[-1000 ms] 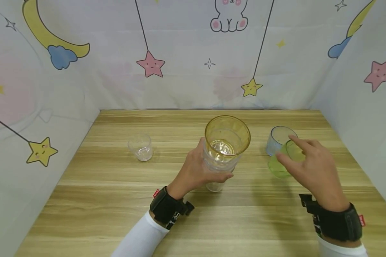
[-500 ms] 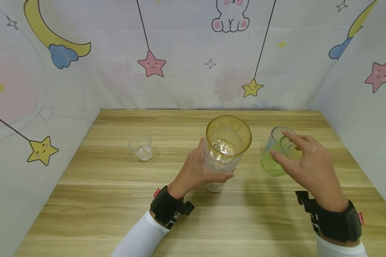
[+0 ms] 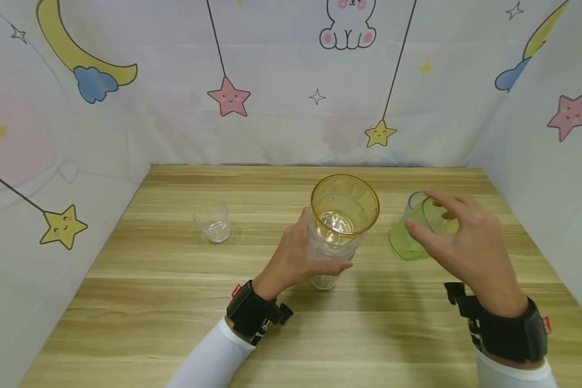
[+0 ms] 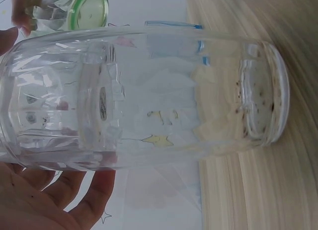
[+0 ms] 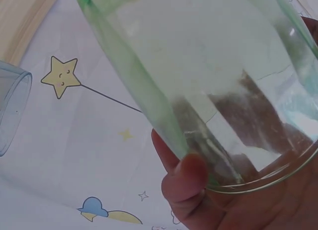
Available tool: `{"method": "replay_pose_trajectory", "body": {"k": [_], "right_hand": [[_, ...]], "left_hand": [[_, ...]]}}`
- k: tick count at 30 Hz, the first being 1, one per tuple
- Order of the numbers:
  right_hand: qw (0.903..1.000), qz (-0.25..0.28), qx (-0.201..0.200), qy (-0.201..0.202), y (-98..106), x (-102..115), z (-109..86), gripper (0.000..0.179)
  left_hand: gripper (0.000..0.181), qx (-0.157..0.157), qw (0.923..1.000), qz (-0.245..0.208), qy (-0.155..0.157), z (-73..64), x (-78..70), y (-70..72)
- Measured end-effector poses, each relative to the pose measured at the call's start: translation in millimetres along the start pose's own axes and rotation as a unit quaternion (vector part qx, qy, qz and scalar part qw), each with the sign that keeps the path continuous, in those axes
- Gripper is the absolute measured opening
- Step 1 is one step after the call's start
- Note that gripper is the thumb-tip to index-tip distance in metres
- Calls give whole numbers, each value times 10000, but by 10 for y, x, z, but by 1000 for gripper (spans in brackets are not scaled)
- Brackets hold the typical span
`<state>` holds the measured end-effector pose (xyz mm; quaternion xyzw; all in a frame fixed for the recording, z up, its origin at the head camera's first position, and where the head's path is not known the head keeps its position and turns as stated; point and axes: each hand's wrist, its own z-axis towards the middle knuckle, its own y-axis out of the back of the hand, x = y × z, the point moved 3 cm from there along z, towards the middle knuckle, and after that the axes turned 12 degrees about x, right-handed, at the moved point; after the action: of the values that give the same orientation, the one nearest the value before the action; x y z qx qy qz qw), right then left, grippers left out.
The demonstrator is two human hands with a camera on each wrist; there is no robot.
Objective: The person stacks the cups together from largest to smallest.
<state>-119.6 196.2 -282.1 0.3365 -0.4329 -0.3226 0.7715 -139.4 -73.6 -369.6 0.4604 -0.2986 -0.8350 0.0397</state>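
Hanging tilted between right fingers: green glass

White sleeves are worn with black wrist straps, each fitted with a black bracket and a red tag.

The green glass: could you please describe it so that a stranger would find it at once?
Over the wooden table's right half, find the right hand. It holds the green glass tilted, partly covering the blue glass in the head view. Its green colour sets it apart from that one and the amber-topped stack in the left hand.
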Motion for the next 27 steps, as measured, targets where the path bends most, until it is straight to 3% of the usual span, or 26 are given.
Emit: {"method": "replay_pose_trajectory", "body": {"k": [27], "right_hand": [[9925, 275, -895, 787, 260, 311, 49, 53]], "left_hand": [[97, 128, 9997, -222, -22, -4, -11, 0]]}}
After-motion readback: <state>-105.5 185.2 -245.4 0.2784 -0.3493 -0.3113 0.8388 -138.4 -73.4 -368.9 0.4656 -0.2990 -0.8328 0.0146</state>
